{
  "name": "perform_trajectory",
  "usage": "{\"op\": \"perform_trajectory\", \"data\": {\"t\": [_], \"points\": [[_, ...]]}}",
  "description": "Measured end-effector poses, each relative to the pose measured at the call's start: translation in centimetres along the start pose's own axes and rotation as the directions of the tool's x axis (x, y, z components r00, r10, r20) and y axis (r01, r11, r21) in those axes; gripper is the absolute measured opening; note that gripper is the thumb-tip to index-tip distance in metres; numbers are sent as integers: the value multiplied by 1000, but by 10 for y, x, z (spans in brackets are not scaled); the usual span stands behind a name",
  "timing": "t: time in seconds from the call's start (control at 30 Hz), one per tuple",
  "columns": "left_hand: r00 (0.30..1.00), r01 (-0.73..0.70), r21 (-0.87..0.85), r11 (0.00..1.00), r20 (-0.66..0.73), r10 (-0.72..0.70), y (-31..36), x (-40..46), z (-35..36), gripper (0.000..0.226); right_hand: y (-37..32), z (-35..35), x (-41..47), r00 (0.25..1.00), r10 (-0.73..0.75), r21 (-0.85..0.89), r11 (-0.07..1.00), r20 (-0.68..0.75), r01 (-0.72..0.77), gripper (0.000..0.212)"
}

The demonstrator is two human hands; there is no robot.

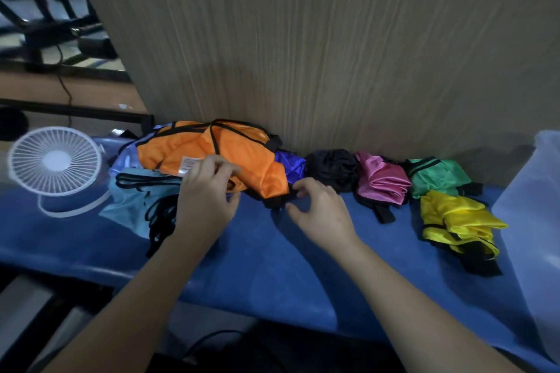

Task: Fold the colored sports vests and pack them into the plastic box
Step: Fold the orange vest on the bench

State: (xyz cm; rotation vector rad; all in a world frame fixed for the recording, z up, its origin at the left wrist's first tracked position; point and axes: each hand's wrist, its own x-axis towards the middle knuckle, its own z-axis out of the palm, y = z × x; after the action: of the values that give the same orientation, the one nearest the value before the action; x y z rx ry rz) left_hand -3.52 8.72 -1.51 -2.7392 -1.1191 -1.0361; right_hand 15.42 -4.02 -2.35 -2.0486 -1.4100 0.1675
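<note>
Crumpled colored vests (382, 180) beside plastic box (533, 209)

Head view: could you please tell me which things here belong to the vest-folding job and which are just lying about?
Job: orange vest, light blue vest, purple vest, black vest, pink vest, green vest, yellow vest, plastic box.
Lying about: fan.

vests: orange (212, 151) | pink (381, 179) | green (436, 175) | yellow (454, 218) | cloth: blue (272, 257) | fan: white (54, 160)
</note>
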Motion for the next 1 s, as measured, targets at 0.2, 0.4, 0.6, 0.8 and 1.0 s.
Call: {"op": "perform_trajectory", "data": {"t": [0.2,0.4,0.6,0.8,1.0], "points": [[978,206,131,970,-56,-200,-22,4,-10,53,-11,21,15,994,101,159,981,46,-107,44],[957,283,164,945,20,-290,-36,-1,-9,53,-22,35,21,975,220,317,923,27,-217,42],[954,300,104,948,-51,-296,-41,-3,-13,22,-22,30,22,959,281,414,878,-43,-239,29],[966,227,-75,971,-107,-234,-36,-3,-30,18,-33,12,9,980,188,569,813,-61,-120,31],[990,65,-232,970,-109,-93,-25,-8,-42,20,-38,-21,-15,976,217,659,739,-31,-144,27]]}}
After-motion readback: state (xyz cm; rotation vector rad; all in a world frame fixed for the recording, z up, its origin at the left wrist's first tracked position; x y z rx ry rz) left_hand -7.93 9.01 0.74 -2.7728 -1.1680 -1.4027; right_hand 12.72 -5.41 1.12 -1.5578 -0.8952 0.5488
